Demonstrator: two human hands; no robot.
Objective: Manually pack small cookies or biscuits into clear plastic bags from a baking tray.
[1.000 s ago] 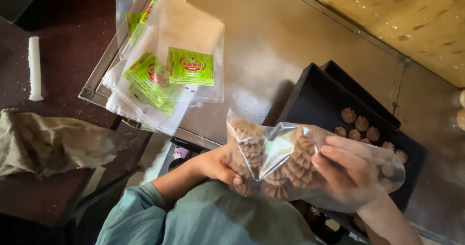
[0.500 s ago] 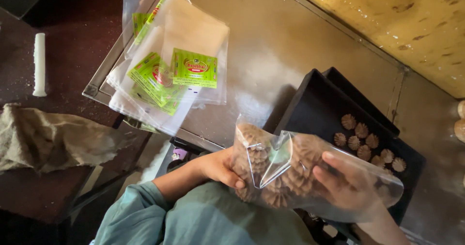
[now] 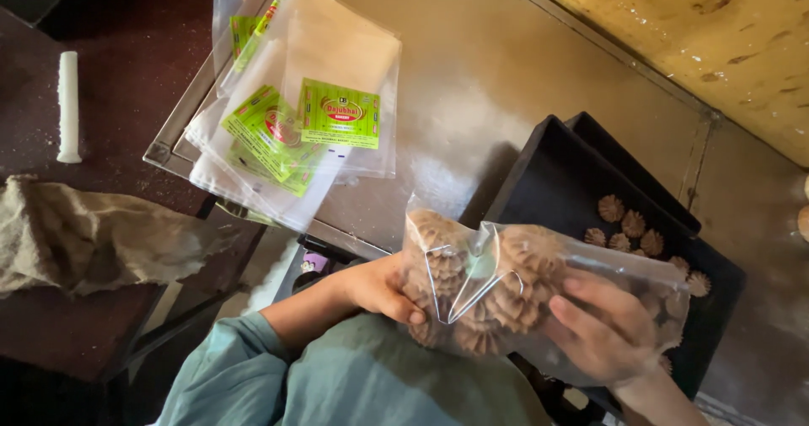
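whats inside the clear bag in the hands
The clear bag holds brown ridged round cookies, packed close. The left hand and right hand cover both ends, so the count is hidden.

Both hands, left (image 3: 381,289) and right (image 3: 605,335), are gripping a clear bag of ridged biscuits (image 3: 489,287) above a black tray (image 3: 556,182).

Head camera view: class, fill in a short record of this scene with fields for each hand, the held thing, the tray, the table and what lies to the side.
Left hand: left hand grips the bag's end
Right hand: right hand cups the bag's side, fingers spread on it
Held thing: clear plastic bag packed with brown ridged cookies
Tray: black tray with a few cookies
Table: metal table bearing empty clear bags with green labels
Side: crumpled cloth, white stick
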